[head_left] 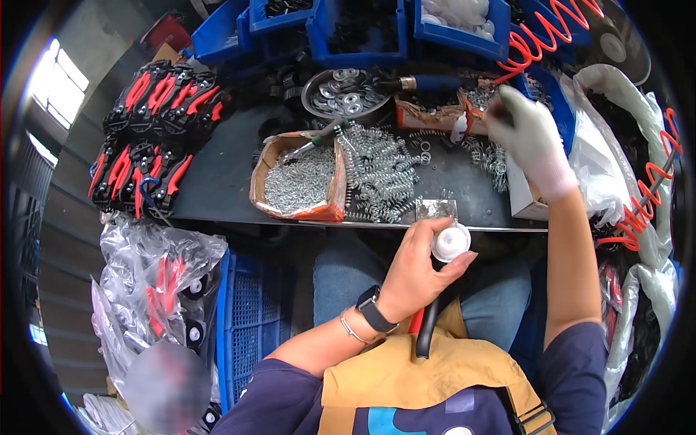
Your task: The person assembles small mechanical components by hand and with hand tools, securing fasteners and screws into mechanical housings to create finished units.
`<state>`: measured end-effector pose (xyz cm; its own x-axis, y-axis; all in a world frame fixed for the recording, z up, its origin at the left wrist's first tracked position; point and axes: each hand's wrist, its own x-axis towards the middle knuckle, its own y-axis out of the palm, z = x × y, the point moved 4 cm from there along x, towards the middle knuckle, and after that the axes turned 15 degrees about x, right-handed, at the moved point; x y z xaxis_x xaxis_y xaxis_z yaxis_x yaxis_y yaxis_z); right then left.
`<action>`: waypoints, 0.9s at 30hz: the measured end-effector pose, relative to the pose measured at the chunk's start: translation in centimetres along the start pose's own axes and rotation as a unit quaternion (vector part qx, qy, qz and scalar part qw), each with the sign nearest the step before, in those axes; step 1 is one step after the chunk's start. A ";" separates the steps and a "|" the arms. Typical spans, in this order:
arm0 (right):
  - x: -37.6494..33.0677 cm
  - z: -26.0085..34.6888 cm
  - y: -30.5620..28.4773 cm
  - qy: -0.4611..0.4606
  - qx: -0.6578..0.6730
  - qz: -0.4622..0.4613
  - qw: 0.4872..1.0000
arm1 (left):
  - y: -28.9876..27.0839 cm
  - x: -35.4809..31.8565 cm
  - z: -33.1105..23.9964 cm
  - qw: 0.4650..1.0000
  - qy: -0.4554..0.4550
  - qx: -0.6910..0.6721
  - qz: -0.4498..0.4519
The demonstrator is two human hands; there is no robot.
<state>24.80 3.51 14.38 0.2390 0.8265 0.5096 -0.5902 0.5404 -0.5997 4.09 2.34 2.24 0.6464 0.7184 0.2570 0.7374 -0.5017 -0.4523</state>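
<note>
My bare left hand (420,267) is closed on a white round plastic piece (451,243), pinched between thumb and fingers just in front of the bench edge. Below that hand a black handle (428,326) and a bit of red handle stick out toward my lap; the hand hides whether they join the white piece. My right hand (533,141), in a white glove, reaches over the back right of the bench. Its fingers look apart, beside a small white bottle (459,127) and a carton of small metal parts (428,116).
Coil springs (380,174) lie heaped beside a carton of small metal pieces (301,181). Behind are a bowl of washers (346,94), a blue-handled driver (435,83) and blue bins (355,36). Red-handled tools (152,94) are stacked left. A red coiled hose (645,196) hangs right.
</note>
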 end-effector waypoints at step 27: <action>-11.7 7.5 2.5 -0.176 -0.089 0.181 0.964 | 1.4 -0.9 2.6 0.994 0.047 -0.101 0.009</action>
<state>14.73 -5.96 11.56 -0.2522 0.8781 0.4065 -0.4367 0.2716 -0.8576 3.99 2.29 -0.87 0.6682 0.6652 0.3331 0.7438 -0.6070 -0.2798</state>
